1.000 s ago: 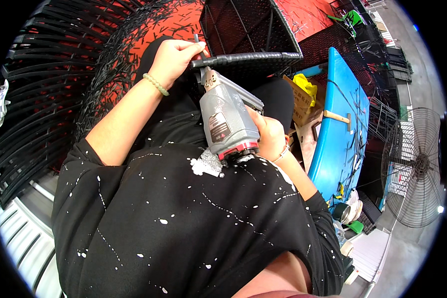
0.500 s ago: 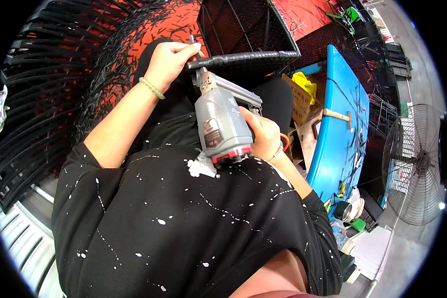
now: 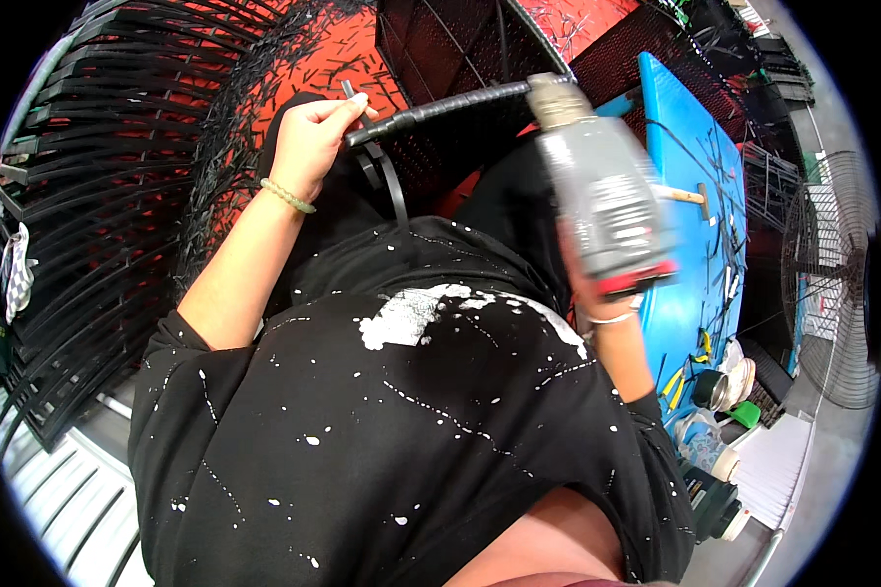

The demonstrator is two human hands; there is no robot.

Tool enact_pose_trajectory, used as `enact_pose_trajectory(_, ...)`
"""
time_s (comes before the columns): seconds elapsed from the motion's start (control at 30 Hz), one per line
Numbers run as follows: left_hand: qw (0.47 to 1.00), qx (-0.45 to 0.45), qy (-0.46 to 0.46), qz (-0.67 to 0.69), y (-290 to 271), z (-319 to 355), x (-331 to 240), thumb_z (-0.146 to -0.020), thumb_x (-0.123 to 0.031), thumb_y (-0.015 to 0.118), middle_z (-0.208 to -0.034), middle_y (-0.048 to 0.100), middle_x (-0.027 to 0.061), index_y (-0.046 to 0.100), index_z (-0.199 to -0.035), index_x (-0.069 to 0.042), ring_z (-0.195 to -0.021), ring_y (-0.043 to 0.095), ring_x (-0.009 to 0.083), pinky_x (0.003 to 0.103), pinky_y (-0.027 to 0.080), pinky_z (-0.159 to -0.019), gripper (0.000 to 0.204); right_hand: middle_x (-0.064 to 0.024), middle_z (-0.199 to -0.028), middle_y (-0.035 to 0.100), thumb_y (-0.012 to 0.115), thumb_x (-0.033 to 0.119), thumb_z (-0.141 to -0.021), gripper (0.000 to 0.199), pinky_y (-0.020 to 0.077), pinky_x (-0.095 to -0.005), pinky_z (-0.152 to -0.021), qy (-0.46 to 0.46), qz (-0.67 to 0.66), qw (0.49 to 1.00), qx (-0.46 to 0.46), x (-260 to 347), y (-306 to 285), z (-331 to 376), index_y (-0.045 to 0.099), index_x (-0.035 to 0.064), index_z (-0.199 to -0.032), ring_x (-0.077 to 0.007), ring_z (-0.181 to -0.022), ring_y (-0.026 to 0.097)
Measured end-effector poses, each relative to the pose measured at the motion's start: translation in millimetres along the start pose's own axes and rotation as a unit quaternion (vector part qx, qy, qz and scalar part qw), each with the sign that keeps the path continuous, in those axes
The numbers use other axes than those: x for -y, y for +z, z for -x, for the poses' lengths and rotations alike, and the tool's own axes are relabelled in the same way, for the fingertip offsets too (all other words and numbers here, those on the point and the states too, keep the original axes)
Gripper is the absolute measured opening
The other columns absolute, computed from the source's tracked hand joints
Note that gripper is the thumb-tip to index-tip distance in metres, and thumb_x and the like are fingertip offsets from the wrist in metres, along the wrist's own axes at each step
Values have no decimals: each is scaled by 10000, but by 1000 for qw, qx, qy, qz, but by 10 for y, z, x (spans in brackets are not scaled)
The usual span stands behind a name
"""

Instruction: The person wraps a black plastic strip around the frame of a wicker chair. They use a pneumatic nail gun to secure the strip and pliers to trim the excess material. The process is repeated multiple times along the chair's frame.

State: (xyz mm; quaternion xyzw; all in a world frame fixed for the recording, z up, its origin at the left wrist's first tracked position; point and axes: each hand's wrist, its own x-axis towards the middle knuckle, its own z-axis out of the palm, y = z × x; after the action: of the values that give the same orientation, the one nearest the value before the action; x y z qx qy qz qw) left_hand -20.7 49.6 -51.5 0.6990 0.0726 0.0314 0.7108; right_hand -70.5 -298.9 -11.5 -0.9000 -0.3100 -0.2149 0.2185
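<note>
Between the fingertips of my left hand [image 3: 310,142] is pinched a flat grey-black strip [image 3: 395,186], held at the left corner of a black woven wicker frame [image 3: 450,106]. The strip's loose end hangs down over my lap. My right hand [image 3: 570,256], mostly hidden and blurred, grips a grey pneumatic staple gun [image 3: 607,186] with a red base. The gun is smeared by motion, its nose near the right end of the frame's wrapped edge and apart from the strip.
A blue-topped table [image 3: 690,284] to the right bears a hammer [image 3: 685,196], yellow-handled tools and black scraps. Black curved slats [image 3: 117,166] crowd the left. Strip offcuts litter the red floor covering [image 3: 338,59]. A large fan [image 3: 842,274] stands far right.
The staple gun in my right hand has swung from the frame's left corner away to the right. My left hand keeps its pinch on the strip, whose hanging end now shows.
</note>
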Motion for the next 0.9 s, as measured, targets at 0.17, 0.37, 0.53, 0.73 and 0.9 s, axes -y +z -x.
enact_pose_trajectory(0.17,1000,-26,-7,-1,32,90,-57,-882,-282,640,-712,609,-56,717,-860,-45,-574,424,-7,170,275,-509,250,-44,-710,580,648,58,-835,243,433,-242,-619,407,-265,864,-133,-473,-660,268,589,-18,-1058,-105,-639,550)
enact_pose_trajectory(0.37,998,17,10,-58,74,128,-146,-894,-286,621,-872,646,-25,701,-973,-37,-728,491,15,169,316,-588,274,58,-620,362,621,134,-871,421,379,-233,-598,527,-485,644,-271,-1598,-1003,1485,499,-2,-1249,-61,-554,372)
enact_pose_trajectory(0.53,994,74,48,-72,107,238,-147,-889,-117,614,-1090,614,54,593,-1159,26,-1003,556,115,242,402,-899,306,34,-648,472,689,192,-816,395,417,-283,-628,518,-561,547,-344,-2078,-933,2430,576,-61,-1096,-113,-574,459)
enact_pose_trajectory(0.73,991,103,16,-84,45,293,-171,-910,-7,547,-1220,567,79,504,-1277,25,-1102,525,128,247,400,-953,371,-101,-814,607,720,320,-799,508,506,-359,-707,603,-477,476,-427,-2206,-990,2505,526,-37,-1104,-238,-686,598)
enact_pose_trajectory(0.9,990,120,8,-77,28,182,-39,-898,-1,574,-1195,584,51,512,-1281,8,-1019,552,93,210,431,-883,387,-164,-992,654,582,613,-804,563,524,-477,-719,802,-110,495,-316,-2169,-1202,2349,678,74,-939,-298,-791,653)
